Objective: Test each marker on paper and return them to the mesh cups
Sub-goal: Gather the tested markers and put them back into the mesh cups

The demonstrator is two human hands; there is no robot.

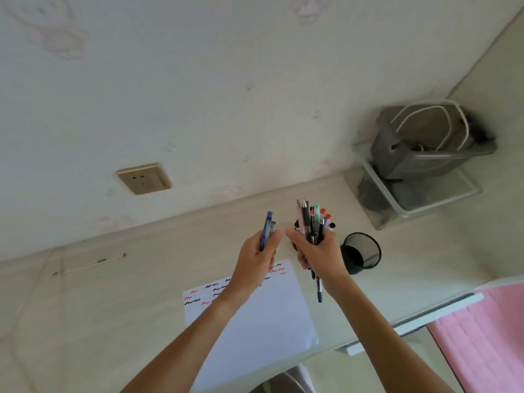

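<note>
My left hand [256, 258] grips a blue pen [266, 228] together with a second, darker one, tips pointing up. My right hand [317, 255] holds a bundle of several pens and markers [312, 222] upright, with one pen hanging down below the fist. A black mesh cup [361, 253] lies tilted on the desk just right of my right hand, its mouth showing dark and empty. Another dark cup is mostly hidden behind my right hand. A white sheet of paper [263, 316] lies under my arms, with red, blue and black squiggles along its far edge.
A wire tray holding a grey mesh organiser [425, 154] stands at the desk's back right corner. A wall socket [144, 178] sits above the desk's [113, 293] back edge. A pink cloth [487, 333] hangs off the right side.
</note>
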